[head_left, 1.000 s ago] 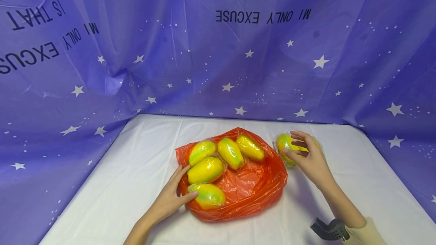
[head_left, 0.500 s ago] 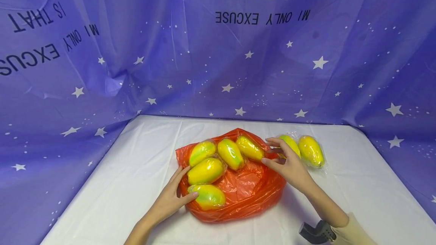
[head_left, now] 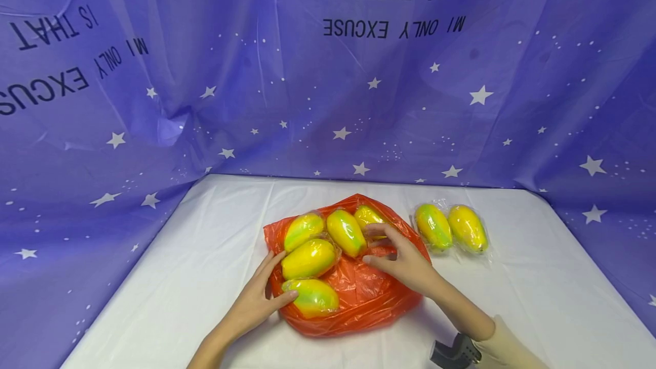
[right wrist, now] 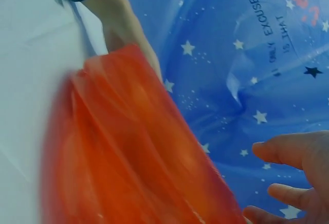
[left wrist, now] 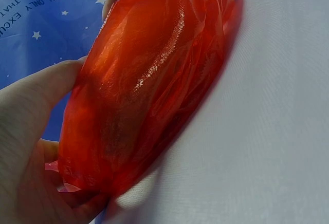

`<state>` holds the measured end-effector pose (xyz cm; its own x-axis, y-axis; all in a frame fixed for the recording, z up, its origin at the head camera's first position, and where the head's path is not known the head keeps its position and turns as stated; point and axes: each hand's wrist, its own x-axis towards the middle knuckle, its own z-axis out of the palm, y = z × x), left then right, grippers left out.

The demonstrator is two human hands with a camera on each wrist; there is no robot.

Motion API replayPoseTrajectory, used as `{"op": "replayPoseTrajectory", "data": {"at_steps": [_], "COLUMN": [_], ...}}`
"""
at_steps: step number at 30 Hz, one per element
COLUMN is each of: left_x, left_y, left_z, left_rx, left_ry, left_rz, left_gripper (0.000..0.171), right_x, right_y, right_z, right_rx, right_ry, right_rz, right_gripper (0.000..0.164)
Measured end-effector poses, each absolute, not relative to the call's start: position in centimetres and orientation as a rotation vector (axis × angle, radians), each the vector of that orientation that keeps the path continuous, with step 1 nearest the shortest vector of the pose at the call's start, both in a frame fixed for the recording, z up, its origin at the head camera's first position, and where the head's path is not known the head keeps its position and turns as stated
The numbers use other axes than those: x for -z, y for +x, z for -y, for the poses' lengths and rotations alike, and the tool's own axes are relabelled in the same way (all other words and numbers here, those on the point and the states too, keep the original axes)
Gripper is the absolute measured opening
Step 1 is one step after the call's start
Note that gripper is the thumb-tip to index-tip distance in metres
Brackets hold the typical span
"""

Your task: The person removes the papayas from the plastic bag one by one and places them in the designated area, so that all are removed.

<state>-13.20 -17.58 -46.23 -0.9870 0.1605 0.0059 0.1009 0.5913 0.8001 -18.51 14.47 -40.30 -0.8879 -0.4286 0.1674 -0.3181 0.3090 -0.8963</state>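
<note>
Five fruits in bag. Left hand touches it, right hand hovers, all fingers slack. Snagging it might spill fruits.

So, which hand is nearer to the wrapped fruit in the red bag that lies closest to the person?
The left hand: its thumb is at the left end of that fruit. The right hand is over the right side of the red bag, farther off.
</note>
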Motion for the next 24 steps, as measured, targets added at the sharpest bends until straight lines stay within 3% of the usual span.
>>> {"op": "replayPoseTrajectory", "data": {"at_steps": [24], "left_x": [46.3], "left_y": [-13.2], "left_z": [17.6], "left_rx": [-1.367], "left_ry": [0.240], "left_rz": [-2.750], "left_gripper": [0.084], "right_x": [42.1], "right_y": [-17.7], "right_z": [-10.8], "right_rx": [1.386], "right_ry": [-0.805], "right_rz": [-2.260], "right_gripper": [0.050]}}
